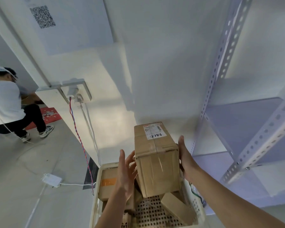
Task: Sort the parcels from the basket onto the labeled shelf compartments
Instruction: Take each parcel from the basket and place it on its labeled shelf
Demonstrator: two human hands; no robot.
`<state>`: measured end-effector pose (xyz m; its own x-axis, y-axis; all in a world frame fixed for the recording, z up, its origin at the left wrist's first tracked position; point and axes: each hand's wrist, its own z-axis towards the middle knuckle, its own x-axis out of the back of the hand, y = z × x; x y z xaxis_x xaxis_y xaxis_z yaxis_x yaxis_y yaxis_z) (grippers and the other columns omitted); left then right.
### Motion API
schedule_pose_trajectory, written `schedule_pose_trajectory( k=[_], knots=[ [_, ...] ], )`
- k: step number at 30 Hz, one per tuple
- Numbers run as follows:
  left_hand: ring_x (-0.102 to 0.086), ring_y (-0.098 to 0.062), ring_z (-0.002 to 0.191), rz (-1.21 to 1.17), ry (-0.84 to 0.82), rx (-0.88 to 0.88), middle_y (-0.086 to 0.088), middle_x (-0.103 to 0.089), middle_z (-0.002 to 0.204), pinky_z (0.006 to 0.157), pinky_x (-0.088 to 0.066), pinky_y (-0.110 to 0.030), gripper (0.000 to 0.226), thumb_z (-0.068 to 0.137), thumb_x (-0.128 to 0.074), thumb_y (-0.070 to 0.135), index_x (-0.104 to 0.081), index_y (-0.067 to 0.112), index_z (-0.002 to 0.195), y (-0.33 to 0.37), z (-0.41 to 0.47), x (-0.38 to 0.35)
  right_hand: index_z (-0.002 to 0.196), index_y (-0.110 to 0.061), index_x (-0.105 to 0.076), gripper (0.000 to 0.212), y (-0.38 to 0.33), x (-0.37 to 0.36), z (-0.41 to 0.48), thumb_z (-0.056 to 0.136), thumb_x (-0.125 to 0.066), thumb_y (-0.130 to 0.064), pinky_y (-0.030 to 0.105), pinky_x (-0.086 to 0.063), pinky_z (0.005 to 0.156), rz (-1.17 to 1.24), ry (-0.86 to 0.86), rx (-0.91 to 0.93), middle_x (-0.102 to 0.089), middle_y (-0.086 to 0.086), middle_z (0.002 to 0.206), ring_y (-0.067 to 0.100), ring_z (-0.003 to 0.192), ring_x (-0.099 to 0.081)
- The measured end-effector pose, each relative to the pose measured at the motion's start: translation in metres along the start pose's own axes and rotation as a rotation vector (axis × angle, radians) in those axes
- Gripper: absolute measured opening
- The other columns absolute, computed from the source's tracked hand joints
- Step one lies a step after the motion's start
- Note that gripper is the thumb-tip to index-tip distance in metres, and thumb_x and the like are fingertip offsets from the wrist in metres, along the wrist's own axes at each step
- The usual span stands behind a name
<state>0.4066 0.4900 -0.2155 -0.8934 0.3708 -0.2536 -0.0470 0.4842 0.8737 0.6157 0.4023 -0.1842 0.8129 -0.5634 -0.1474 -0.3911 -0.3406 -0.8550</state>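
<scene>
The box [156,162] sits at lower centre of the frame, raised above the basket [96,186] and held between the two hands. The left hand [125,175] is at its left face and the right hand [187,160] against its right face. The box stands on end, slightly tilted, with a white label [153,131] bearing a handwritten number on its top face.

Count:
- One box in hand.
- One cream perforated basket at bottom centre.
- At least three more parcels inside it, among them one with orange tape [108,182] at the left and one tilted parcel [178,208] at the lower right; the others are partly hidden.
- One metal shelf [237,116] along the right edge of the frame.

Left hand: fingers straight and spread, fingertips at the box's left edge — contact cannot be confirmed.

Right hand: lies flat along the right face with one digit pointing straight up. The remaining fingers are hidden behind the box, so whether they curl round it cannot be told.

A second person [5,102] crouches at the left edge of the frame.
</scene>
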Motion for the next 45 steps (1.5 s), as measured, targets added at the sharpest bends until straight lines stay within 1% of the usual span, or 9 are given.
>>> schedule_pose_trajectory(
  k=[4, 10, 13, 19, 23, 27, 31, 39, 45],
  knots=[
    [-0.06, -0.028, 0.137, -0.014, -0.01, -0.016, -0.002, -0.071, 0.138, 0.123, -0.032, -0.06, 0.094, 0.079, -0.04, 0.096, -0.062, 0.033, 0.145, 0.001, -0.002, -0.006, 0.11, -0.02, -0.072, 0.079, 0.002, 0.004, 0.003, 0.092, -0.025, -0.082, 0.04, -0.054, 0.087, 0.06, -0.016, -0.003, -0.076, 0.009, 0.109, 0.028, 0.109, -0.071],
    [-0.059, -0.025, 0.137, -0.019, 0.016, -0.033, 0.003, -0.071, 0.137, 0.122, -0.034, -0.061, 0.083, 0.083, -0.043, 0.093, -0.066, 0.036, 0.138, 0.003, -0.006, -0.011, 0.12, -0.023, -0.073, 0.084, 0.009, 0.008, 0.006, 0.091, -0.024, -0.084, 0.056, -0.046, 0.112, 0.079, -0.009, -0.006, -0.077, 0.005, 0.12, 0.028, 0.123, -0.066],
    [-0.06, -0.024, 0.136, -0.037, 0.012, -0.042, 0.005, -0.073, 0.134, 0.12, -0.037, -0.061, 0.074, 0.093, -0.038, 0.084, -0.066, 0.031, 0.137, 0.003, -0.008, -0.013, 0.123, -0.024, -0.072, 0.085, 0.008, 0.007, 0.005, 0.086, -0.027, -0.087, 0.051, -0.045, 0.113, 0.092, 0.005, -0.004, -0.075, 0.003, 0.125, 0.025, 0.124, -0.064],
    [-0.061, -0.023, 0.135, -0.056, -0.034, -0.077, 0.004, -0.07, 0.138, 0.12, -0.039, -0.06, 0.071, 0.097, -0.04, 0.08, -0.063, 0.028, 0.14, 0.006, -0.015, -0.02, 0.137, -0.04, -0.063, 0.103, 0.008, 0.002, -0.003, 0.061, -0.038, -0.104, 0.057, -0.039, 0.118, 0.084, -0.026, 0.012, -0.07, -0.002, 0.135, 0.024, 0.133, -0.058],
    [-0.057, -0.027, 0.14, -0.041, -0.087, -0.082, 0.003, -0.064, 0.148, 0.115, -0.044, -0.063, 0.075, 0.086, -0.045, 0.088, -0.057, 0.044, 0.146, 0.005, -0.016, -0.023, 0.136, -0.032, -0.065, 0.09, 0.005, 0.0, -0.016, 0.079, -0.031, -0.092, 0.054, -0.045, 0.115, 0.123, -0.033, 0.037, -0.074, 0.0, 0.128, 0.025, 0.127, -0.065],
    [-0.058, -0.034, 0.138, -0.051, -0.164, -0.067, -0.005, -0.065, 0.147, 0.115, -0.042, -0.066, 0.078, 0.088, -0.039, 0.09, -0.054, 0.043, 0.149, -0.005, -0.02, -0.026, 0.128, -0.027, -0.071, 0.081, 0.008, 0.002, -0.028, 0.093, -0.022, -0.081, 0.055, -0.044, 0.114, 0.126, -0.034, 0.081, -0.075, 0.004, 0.126, 0.026, 0.122, -0.068],
    [-0.059, -0.033, 0.138, -0.021, -0.23, -0.102, -0.006, -0.063, 0.149, 0.114, -0.044, -0.062, 0.073, 0.101, -0.022, 0.08, -0.048, 0.038, 0.154, -0.012, -0.038, -0.039, 0.135, -0.039, -0.066, 0.081, 0.018, 0.008, -0.042, 0.09, -0.02, -0.087, 0.059, -0.035, 0.121, 0.108, -0.043, 0.09, -0.071, -0.001, 0.136, 0.025, 0.132, -0.062],
    [-0.062, -0.028, 0.135, -0.018, -0.208, -0.176, -0.001, -0.063, 0.148, 0.112, -0.047, -0.059, 0.07, 0.099, -0.018, 0.077, -0.044, 0.045, 0.155, -0.019, -0.094, -0.066, 0.134, -0.036, -0.066, 0.08, 0.031, 0.035, -0.081, 0.09, -0.02, -0.084, 0.052, -0.042, 0.116, 0.143, -0.069, 0.135, -0.073, -0.001, 0.131, 0.021, 0.125, -0.067],
    [-0.058, -0.022, 0.14, 0.079, -0.171, -0.249, 0.003, -0.061, 0.152, 0.103, -0.055, -0.04, 0.07, 0.103, -0.01, 0.072, -0.04, 0.042, 0.159, -0.041, -0.158, -0.101, 0.134, -0.041, -0.067, 0.084, 0.039, 0.079, -0.138, 0.084, -0.024, -0.094, 0.06, -0.034, 0.12, 0.107, -0.112, 0.164, -0.072, -0.002, 0.133, 0.024, 0.13, -0.064]
  ],
)
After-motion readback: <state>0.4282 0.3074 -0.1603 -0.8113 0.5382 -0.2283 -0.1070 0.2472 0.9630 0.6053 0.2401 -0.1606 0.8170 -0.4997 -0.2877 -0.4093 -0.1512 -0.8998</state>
